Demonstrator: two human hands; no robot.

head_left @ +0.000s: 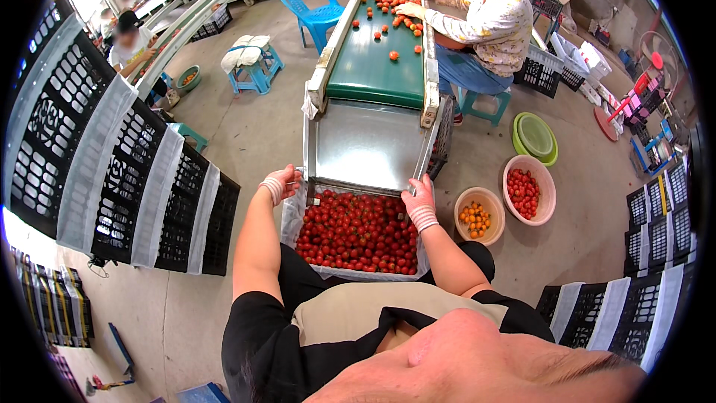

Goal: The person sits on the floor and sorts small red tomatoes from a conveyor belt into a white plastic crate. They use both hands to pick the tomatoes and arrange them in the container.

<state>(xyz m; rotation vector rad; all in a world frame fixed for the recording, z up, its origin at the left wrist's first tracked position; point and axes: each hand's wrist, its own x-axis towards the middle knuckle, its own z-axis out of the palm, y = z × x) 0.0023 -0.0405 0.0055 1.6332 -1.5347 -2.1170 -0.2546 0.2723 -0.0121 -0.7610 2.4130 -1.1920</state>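
A lined crate (358,277) full of small red tomatoes (356,231) is in front of me, under the low end of a metal chute (365,142). My left hand (285,180) is at its far left corner, fingers bent over the edge beside the chute. At the far right corner my right hand (420,195) is closed on the rim and its liner. White bands circle both wrists. Beyond the chute, a green conveyor belt (373,78) carries loose orange-red tomatoes. The undersides of both hands are hidden.
A co-worker (485,37) sits at the belt's right, hands over the tomatoes. Basins of yellow tomatoes (475,216) and red tomatoes (524,192) stand right of me. Stacked black crates (134,172) rise on the left, others (611,313) lower right. A blue chair (313,13) stands far left.
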